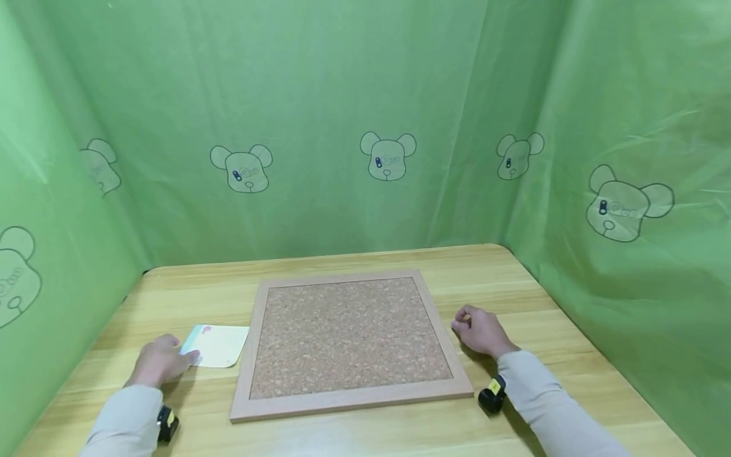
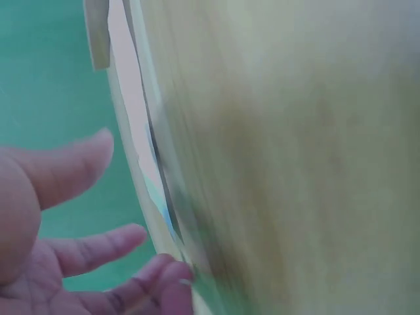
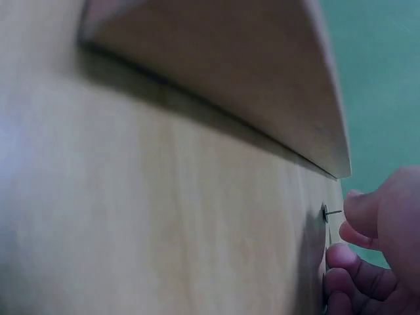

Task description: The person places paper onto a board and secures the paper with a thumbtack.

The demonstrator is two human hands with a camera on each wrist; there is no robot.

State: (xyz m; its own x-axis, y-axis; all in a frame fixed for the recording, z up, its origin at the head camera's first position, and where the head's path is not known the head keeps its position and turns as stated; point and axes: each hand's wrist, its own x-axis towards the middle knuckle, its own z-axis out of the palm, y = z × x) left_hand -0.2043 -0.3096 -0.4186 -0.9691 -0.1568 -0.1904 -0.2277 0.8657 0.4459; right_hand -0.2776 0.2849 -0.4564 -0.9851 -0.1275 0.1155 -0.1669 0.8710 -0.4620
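Note:
A cream note card (image 1: 219, 346) with a light blue left edge and a small pink print lies on the table, its right edge against the left frame of a corkboard (image 1: 348, 336). My left hand (image 1: 160, 360) is at the card's left edge, thumb overlapping its corner. In the left wrist view the left fingers (image 2: 108, 246) are spread and the card (image 2: 134, 85) shows as a thin strip. My right hand (image 1: 482, 331), fingers loosely curled, is beside the board's right frame. A thumbtack (image 3: 326, 212) stands point up on the table, its pin close to the right thumb.
The corkboard's light wooden frame takes up the middle of the wood-grain table (image 1: 342, 438). Green curtains (image 1: 320, 82) with bear-head outlines stand behind and on both sides. A black wrist camera (image 1: 167, 424) is strapped at the left cuff, another (image 1: 492, 395) at the right.

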